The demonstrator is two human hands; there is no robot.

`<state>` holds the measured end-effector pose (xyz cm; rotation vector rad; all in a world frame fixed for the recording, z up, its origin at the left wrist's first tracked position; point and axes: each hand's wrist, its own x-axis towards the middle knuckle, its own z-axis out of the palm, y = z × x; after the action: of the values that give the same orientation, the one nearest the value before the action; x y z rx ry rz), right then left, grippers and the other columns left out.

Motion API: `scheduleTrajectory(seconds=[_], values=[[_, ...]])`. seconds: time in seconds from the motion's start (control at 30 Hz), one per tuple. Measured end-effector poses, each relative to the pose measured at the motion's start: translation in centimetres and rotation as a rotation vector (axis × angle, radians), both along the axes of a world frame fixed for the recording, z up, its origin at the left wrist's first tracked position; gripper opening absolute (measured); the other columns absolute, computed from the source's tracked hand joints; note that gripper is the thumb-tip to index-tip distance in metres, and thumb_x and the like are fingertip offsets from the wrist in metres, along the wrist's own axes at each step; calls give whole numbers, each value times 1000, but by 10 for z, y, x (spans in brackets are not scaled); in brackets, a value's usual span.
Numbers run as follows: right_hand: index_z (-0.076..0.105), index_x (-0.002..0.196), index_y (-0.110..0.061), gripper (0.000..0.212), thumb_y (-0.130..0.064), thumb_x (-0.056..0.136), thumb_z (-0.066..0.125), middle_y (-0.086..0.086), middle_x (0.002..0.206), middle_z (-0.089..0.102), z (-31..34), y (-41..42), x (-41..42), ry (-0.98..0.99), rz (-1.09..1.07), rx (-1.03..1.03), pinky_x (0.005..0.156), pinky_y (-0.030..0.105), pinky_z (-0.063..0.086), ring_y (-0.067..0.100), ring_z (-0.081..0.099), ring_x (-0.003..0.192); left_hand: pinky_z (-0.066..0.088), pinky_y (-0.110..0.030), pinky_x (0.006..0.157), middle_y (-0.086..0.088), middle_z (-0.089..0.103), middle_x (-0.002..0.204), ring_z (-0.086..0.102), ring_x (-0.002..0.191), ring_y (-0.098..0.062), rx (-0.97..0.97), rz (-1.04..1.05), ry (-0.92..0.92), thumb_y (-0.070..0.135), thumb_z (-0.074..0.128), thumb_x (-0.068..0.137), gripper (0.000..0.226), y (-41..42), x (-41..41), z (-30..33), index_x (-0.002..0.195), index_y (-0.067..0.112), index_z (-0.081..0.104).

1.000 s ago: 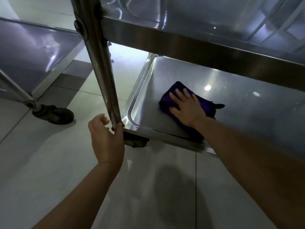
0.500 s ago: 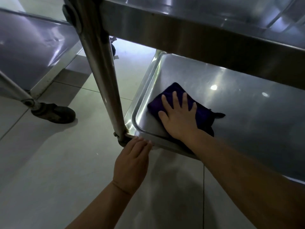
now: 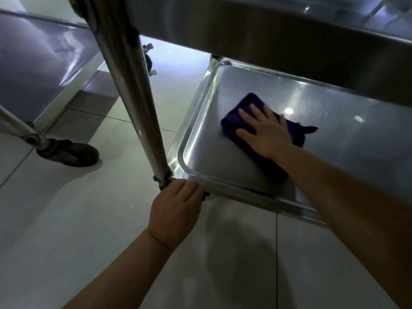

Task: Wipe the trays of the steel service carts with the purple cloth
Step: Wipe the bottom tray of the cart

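Observation:
The bottom steel tray [image 3: 223, 168] of a service cart fills the right half of the view, under the edge of an upper tray [image 3: 267, 36]. A folded purple cloth [image 3: 231, 121] lies flat on the bottom tray. My right hand [image 3: 265, 130] presses on the cloth with fingers spread, covering most of it. My left hand [image 3: 178, 208] grips the tray's front left corner, fingers curled over the rim beside the cart's upright steel post [image 3: 133, 90].
A second steel cart [image 3: 38, 63] stands at the left, its leg ending in a dark caster wheel [image 3: 71, 152]. Another small caster [image 3: 147, 61] shows behind the post. Pale tiled floor [image 3: 89, 230] lies below and between the carts.
My left hand dropped from the post to the tray's front corner and now grips the rim. My right hand has slid the cloth toward the back and the right across the tray.

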<state>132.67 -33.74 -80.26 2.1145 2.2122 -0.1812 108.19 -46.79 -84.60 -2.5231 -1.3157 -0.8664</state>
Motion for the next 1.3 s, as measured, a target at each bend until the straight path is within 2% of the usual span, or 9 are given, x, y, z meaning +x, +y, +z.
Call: scheduleTrajectory(seconds=[0.1,0.2,0.37,0.5,0.67,0.83,0.97,1.2,1.3], values=[[6,151,-44,60,-62,97,24,-5,162,0,4,-29,58,-26,-185,-1,115,59,0,23,-3,149,54,-29,56,-5,67,74,64,63,-23,-12,1,5,17,49,83,27,1,3,2,77,10,74],[4,151,-44,60,-61,97,23,-4,163,-3,9,-60,88,-14,-314,-35,115,59,1,24,-6,149,53,-31,53,-7,67,74,63,61,-25,-33,7,-8,12,70,75,3,1,7,4,75,9,72],[-3,151,-42,59,-59,98,18,0,162,-9,5,-72,65,9,-386,-66,114,60,-2,28,-12,148,50,-33,48,-7,67,73,61,58,-27,-125,36,-11,8,85,58,23,0,18,9,78,10,73],[-4,152,-40,57,-55,100,13,2,162,-11,1,-73,13,16,-281,-46,114,60,-5,31,-14,147,45,-28,47,-5,64,68,58,54,-24,-121,30,41,9,88,53,26,0,19,16,73,12,71],[-7,152,-35,53,-43,103,13,4,161,-13,-5,-86,-61,46,47,-53,112,57,-12,30,-18,146,46,-29,49,-5,64,69,58,56,-25,-157,51,64,7,89,50,30,-3,19,16,75,12,73],[-5,152,-36,56,-50,99,6,-1,162,-10,-5,-115,-18,10,196,-51,117,50,-8,24,-15,147,50,-34,54,-11,64,70,59,58,-29,-90,-14,121,-1,83,55,28,0,14,17,79,7,71],[-12,149,-40,71,-58,80,-13,-5,162,-10,-6,-151,54,-58,86,-44,117,46,-5,21,-14,148,47,-38,52,-13,60,68,57,58,-32,-65,3,168,-8,78,57,27,-1,16,19,80,4,70],[-16,145,-39,70,-61,78,-10,-5,161,-10,4,-214,157,-77,-235,-82,118,42,-3,19,-13,148,47,-38,52,-13,58,67,55,59,-33,-102,72,199,-9,77,61,22,-7,24,19,76,4,68],[-7,151,-35,81,-58,74,-17,-2,162,-8,3,-224,151,-103,-293,-69,118,44,-1,23,-11,148,49,-40,53,-12,61,70,56,62,-34,-115,86,83,4,55,79,19,-13,27,17,85,4,73]])
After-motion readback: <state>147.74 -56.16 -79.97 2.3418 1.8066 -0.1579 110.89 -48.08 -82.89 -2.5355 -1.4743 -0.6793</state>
